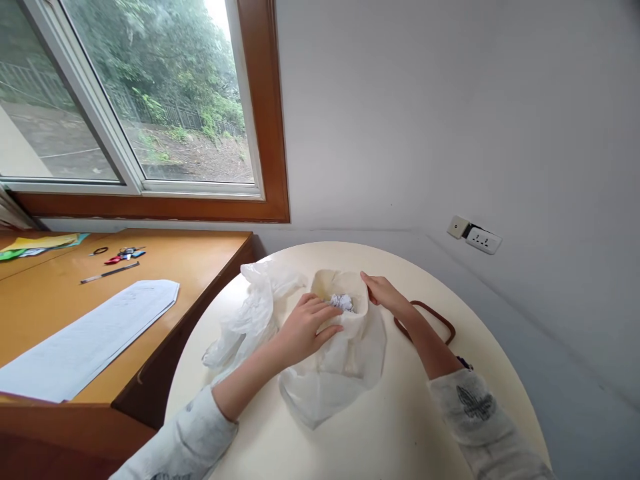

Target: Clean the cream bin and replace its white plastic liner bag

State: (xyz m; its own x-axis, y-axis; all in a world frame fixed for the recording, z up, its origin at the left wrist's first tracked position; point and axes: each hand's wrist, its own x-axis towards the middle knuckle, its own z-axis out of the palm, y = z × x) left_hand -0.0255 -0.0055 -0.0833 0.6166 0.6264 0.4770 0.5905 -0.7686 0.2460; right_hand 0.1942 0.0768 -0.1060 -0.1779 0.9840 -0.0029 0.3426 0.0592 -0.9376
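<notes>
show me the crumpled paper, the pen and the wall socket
crumpled paper [343, 303]: head view, its exposed top
pen [110, 273]: head view, middle of its barrel
wall socket [483, 240]: head view, its white faceplate

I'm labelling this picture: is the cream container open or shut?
Open: crumpled paper shows through the mouth of the cream container, between the left hand and right hand.

Readable text: none | paper sheets [95, 340] on desk [210, 260]: faint marks, illegible

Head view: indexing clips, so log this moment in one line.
cream container: crumpled paper inside; left hand: at left rim; right hand: at right rim
</notes>
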